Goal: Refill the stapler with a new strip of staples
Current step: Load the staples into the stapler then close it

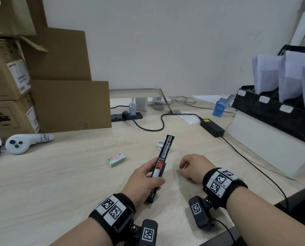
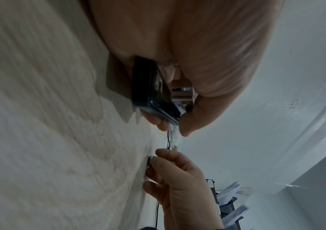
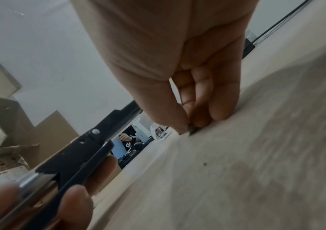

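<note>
A black stapler (image 1: 166,148) lies opened out flat, its metal channel and orange pusher (image 1: 159,165) facing up. My left hand (image 1: 148,178) grips its rear half, thumb on one side and fingers on the other; the left wrist view shows the stapler's rear end (image 2: 150,93) just off the desk. To its right, my right hand (image 1: 185,167) rests on the desk, thumb and fingers pinching a small metal staple strip (image 2: 150,161), seen as a dark sliver (image 3: 192,131) at the fingertips. A green staple box (image 1: 116,159) lies left of the stapler.
A small white-and-blue box (image 1: 161,144) sits beside the stapler's far end. Cardboard boxes (image 1: 41,96) and a white controller (image 1: 22,142) fill the left. A black power adapter (image 1: 212,128) with its cable (image 1: 251,166) and a black paper tray (image 1: 272,107) stand on the right.
</note>
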`<state>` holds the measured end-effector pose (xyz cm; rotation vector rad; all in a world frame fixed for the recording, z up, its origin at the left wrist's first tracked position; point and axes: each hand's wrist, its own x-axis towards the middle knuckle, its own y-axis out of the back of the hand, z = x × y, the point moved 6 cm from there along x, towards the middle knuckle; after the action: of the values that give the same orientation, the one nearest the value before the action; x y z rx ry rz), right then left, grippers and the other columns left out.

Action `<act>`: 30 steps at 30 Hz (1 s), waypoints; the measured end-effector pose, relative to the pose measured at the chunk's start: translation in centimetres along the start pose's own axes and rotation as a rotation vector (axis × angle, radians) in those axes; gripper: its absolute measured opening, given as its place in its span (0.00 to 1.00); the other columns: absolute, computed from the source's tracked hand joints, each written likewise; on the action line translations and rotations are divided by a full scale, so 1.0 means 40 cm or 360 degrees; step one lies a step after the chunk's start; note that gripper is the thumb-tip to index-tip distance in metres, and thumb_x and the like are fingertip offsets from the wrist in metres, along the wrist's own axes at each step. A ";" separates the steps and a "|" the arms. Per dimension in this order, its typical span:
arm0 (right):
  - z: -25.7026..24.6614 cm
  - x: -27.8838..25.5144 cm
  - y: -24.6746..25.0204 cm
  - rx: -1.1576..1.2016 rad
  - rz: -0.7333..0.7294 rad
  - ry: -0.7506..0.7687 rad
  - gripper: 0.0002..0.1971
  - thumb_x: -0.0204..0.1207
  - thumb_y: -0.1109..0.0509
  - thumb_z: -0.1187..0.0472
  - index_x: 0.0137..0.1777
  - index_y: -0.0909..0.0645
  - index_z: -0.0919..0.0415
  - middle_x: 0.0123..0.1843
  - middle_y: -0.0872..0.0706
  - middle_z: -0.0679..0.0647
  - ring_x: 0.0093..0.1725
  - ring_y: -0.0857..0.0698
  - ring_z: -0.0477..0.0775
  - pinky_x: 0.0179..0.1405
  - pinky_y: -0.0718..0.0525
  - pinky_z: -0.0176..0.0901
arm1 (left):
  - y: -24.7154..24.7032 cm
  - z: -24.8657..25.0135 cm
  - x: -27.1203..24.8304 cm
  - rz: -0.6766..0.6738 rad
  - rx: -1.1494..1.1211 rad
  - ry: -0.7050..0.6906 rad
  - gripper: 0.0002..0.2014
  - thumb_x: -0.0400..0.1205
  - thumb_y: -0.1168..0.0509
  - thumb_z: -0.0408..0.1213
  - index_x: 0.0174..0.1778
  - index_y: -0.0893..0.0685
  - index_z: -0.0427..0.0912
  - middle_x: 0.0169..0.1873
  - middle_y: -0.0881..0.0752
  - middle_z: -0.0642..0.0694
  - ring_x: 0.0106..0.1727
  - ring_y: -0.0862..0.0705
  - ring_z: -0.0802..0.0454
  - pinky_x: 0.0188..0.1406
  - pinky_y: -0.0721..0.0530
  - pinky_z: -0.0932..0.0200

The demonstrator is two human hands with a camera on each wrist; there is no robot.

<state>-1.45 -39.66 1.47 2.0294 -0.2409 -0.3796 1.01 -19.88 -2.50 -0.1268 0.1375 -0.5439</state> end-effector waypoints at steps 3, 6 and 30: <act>0.001 -0.004 -0.006 0.0109 -0.0032 -0.0029 0.05 0.76 0.29 0.59 0.47 0.12 0.52 0.34 0.12 0.52 0.26 0.17 0.52 0.35 0.11 0.46 | 0.000 0.001 -0.002 0.0009 -0.0005 -0.0003 0.32 0.77 0.26 0.24 0.72 0.16 0.61 0.57 0.11 0.49 0.35 0.14 0.49 0.35 0.15 0.57; 0.008 -0.005 -0.011 0.0175 -0.0046 -0.0076 0.08 0.78 0.33 0.62 0.45 0.12 0.53 0.31 0.13 0.55 0.27 0.17 0.55 0.35 0.09 0.50 | 0.001 0.000 -0.001 0.0011 -0.0014 0.0008 0.32 0.77 0.25 0.24 0.72 0.16 0.61 0.58 0.11 0.48 0.35 0.14 0.49 0.36 0.15 0.56; -0.181 -0.071 0.041 0.0498 0.0265 0.0821 0.09 0.72 0.29 0.68 0.40 0.13 0.52 0.39 0.11 0.47 0.41 0.16 0.45 0.45 0.17 0.39 | -0.004 -0.002 0.005 -0.0015 -0.0029 -0.0021 0.34 0.69 0.24 0.29 0.71 0.13 0.60 0.61 0.08 0.47 0.44 0.10 0.52 0.48 0.12 0.52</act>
<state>-1.44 -33.56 6.55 2.3133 -0.1513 0.3064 1.09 -20.14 -2.58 -0.1488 0.1291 -0.5512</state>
